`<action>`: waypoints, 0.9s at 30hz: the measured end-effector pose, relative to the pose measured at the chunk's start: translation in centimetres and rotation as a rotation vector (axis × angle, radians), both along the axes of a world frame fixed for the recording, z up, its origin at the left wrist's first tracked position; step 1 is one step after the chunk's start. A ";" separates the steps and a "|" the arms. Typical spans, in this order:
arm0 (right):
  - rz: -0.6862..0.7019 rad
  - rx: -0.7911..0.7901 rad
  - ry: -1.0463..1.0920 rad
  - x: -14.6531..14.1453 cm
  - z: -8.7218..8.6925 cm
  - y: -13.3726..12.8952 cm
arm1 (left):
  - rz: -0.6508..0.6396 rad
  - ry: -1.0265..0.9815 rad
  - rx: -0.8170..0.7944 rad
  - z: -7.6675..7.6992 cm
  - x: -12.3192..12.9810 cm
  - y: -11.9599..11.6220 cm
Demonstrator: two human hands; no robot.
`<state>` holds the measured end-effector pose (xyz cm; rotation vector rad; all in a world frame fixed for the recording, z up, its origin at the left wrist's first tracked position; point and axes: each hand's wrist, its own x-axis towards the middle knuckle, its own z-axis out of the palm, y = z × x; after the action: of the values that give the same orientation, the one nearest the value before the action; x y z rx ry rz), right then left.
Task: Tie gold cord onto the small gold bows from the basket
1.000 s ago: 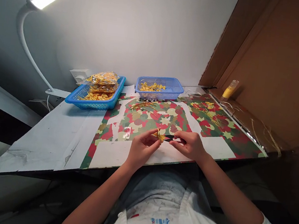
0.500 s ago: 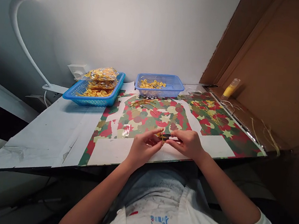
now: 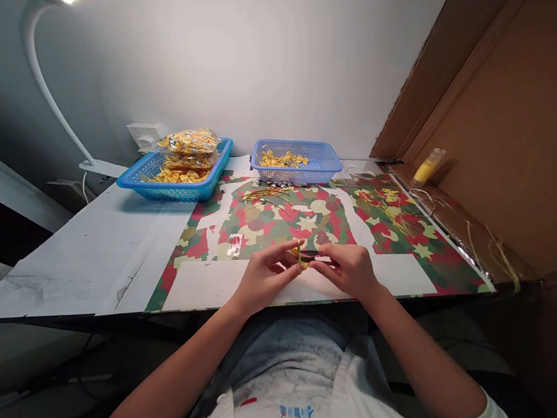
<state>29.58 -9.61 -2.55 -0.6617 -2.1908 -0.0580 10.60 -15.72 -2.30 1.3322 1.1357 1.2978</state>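
Observation:
Over the front edge of the table, my left hand point(image 3: 271, 270) pinches a small yellow ribbon bow point(image 3: 296, 252) with a gold cord upright between thumb and forefinger. Close beside it, my right hand point(image 3: 349, 268) is closed on a slim dark tool point(image 3: 309, 255), whose tip meets the bow. My fingers cover much of the tool, so its kind is unclear. Gold cords point(image 3: 264, 195) lie in a loose bunch beyond the hands, with several silver bells point(image 3: 274, 183) behind them.
A blue basket point(image 3: 170, 190) holding bagged yellow bows stands at the left. A lighter blue basket point(image 3: 323, 167) with loose bows is at the back. Cord scraps point(image 3: 391, 212) lie right, near a yellow-filled bottle point(image 3: 426, 170). A lamp point(image 3: 37, 54) arches over the left side.
The hands stay almost in place. The bow and cord between the fingers have turned slightly, with more yellow showing near my left thumb. The camera view has shifted a little.

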 end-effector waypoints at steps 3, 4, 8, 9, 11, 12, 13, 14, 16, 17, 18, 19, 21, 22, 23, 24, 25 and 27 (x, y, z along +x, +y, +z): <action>0.022 0.023 0.000 0.0 -0.1 0.0 | -0.045 -0.029 -0.019 -0.1 -0.2 0.1; 0.026 0.029 0.000 0.0 -0.1 0.0 | -0.057 -0.037 -0.027 -0.1 -0.2 0.1; 0.007 0.025 -0.030 -0.1 -0.2 -0.1 | -0.070 -0.060 -0.061 -0.2 -0.3 0.1; -0.002 0.022 -0.042 -0.1 -0.2 -0.1 | -0.072 -0.064 -0.067 -0.2 -0.3 0.1; -0.021 0.027 -0.058 -0.2 -0.2 -0.2 | -0.078 -0.064 -0.075 -0.2 -0.3 0.1; -0.028 0.032 -0.058 -0.2 -0.2 -0.2 | -0.080 -0.062 -0.075 -0.2 -0.3 0.1; -0.034 0.036 -0.056 -0.2 -0.1 -0.2 | -0.077 -0.057 -0.070 -0.2 -0.3 0.1; -0.036 0.035 -0.053 -0.2 -0.1 -0.3 | -0.073 -0.048 -0.061 -0.2 -0.3 0.1; -0.033 0.016 -0.048 -0.3 -0.1 -0.3 | -0.058 -0.017 -0.029 -0.2 -0.4 0.0; -0.027 0.001 -0.045 -0.3 -0.1 -0.3 | -0.045 0.004 -0.006 -0.1 -0.4 -0.1; -0.020 -0.012 -0.038 -0.3 -0.1 -0.3 | -0.028 0.030 0.017 -0.1 -0.3 -0.1; -0.012 -0.024 -0.026 -0.3 -0.1 -0.3 | -0.006 0.058 0.042 0.0 -0.3 -0.2; 0.005 -0.040 0.008 -0.3 -0.2 -0.3 | 0.043 0.119 0.095 0.1 -0.2 -0.3; 0.009 -0.048 0.021 -0.4 -0.3 -0.2 | 0.064 0.150 0.121 0.1 -0.1 -0.4; 0.007 -0.060 0.030 -0.4 -0.3 -0.2 | 0.080 0.178 0.145 0.1 -0.1 -0.4; 0.002 -0.072 0.033 -0.4 -0.3 -0.2 | 0.092 0.202 0.165 0.1 0.0 -0.5; -0.004 -0.085 0.033 -0.4 -0.3 -0.2 | 0.102 0.218 0.180 0.1 0.0 -0.5; -0.016 -0.110 0.030 -0.5 -0.2 -0.2 | 0.109 0.230 0.186 0.2 0.1 -0.6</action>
<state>29.10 -9.86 -2.74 -0.7368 -2.1717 0.0641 10.69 -16.30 -2.10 1.6079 1.2834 1.3823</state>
